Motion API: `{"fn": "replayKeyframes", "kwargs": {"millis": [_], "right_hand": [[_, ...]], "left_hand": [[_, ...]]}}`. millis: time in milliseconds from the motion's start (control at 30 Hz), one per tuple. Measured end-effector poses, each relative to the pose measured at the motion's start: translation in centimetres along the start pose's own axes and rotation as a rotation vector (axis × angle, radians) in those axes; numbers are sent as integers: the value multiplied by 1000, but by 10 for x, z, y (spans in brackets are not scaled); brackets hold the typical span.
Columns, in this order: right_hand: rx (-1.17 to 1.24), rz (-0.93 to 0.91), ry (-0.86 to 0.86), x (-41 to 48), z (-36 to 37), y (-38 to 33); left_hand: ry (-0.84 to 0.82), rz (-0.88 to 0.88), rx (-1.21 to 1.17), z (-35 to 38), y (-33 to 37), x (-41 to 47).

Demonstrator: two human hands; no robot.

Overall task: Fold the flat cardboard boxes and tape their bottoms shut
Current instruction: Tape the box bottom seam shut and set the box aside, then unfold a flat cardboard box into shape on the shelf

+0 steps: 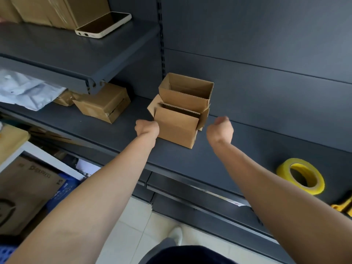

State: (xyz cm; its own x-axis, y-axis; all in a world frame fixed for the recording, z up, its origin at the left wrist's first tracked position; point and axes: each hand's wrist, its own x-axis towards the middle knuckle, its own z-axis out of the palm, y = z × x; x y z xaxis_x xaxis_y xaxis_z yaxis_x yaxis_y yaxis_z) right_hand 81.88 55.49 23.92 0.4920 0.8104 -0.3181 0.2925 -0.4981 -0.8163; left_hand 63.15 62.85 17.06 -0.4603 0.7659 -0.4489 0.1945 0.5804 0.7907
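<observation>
Boxes: front box (177, 128) and rear box (186, 92) stand open on the shelf (247, 149), touching.
Handling: I judge them light, stiff and easy to crush; better to hold the side walls.
Left hand (146, 128): against the front box's left wall; whether it grips, I cannot tell.
Right hand (220, 130): clenched, empty, just beside.

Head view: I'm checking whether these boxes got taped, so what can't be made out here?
All in the head view.
Bottoms of the front box and rear box: face down on the shelf, so any tape is hidden.
Left hand: fingers hidden behind its own back; grip on the front box unclear.
Right hand: motion-blurred, fingers unreadable.
Yellow tool: cut off by the right edge.
</observation>
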Motion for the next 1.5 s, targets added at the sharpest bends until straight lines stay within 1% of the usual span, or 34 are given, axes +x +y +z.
{"fn": "replayKeyframes", "kwargs": {"millis": [100,133,200,300,367,433,567,767,900,1033,1133,1233,1333,1500], "right_hand": [[-188,-338,15,-14,-4,-3],[-273,-461,-15,-23,-4,-4],[-533,-633,-111,-40,-5,-4],[-913,-828,-212,-67,-6,-4],[-1043,-928,-230,-90,-3,-5],[-1078,-1033,-253,-115,3,-6],[-1061,-1234,-307,-167,24,-13],[-1040,-1487,-399,-266,73,-12],[-1004,-1616,-529,-356,117,-1],[-974,-1748,-653,-456,166,25],[-989,-1762,-758,-518,201,42],[-998,-1758,-779,-556,236,58],[-1063,-1722,-820,-577,268,71],[-1152,-1665,-841,-591,315,80]], "left_hand": [[-12,237,197,-19,19,-67],[-28,316,259,-24,18,-83],[-40,475,341,-38,11,-111],[2,645,507,-62,-7,-153],[56,712,638,-83,-21,-178],[111,735,767,-109,-37,-199],[246,675,894,-168,-66,-238],[398,462,1033,-253,-131,-283],[466,281,1040,-321,-197,-313],[505,104,961,-395,-277,-341],[491,6,836,-446,-330,-355],[475,-53,762,-487,-372,-355],[456,-71,730,-517,-400,-345],[431,-101,734,-551,-430,-320]]}}
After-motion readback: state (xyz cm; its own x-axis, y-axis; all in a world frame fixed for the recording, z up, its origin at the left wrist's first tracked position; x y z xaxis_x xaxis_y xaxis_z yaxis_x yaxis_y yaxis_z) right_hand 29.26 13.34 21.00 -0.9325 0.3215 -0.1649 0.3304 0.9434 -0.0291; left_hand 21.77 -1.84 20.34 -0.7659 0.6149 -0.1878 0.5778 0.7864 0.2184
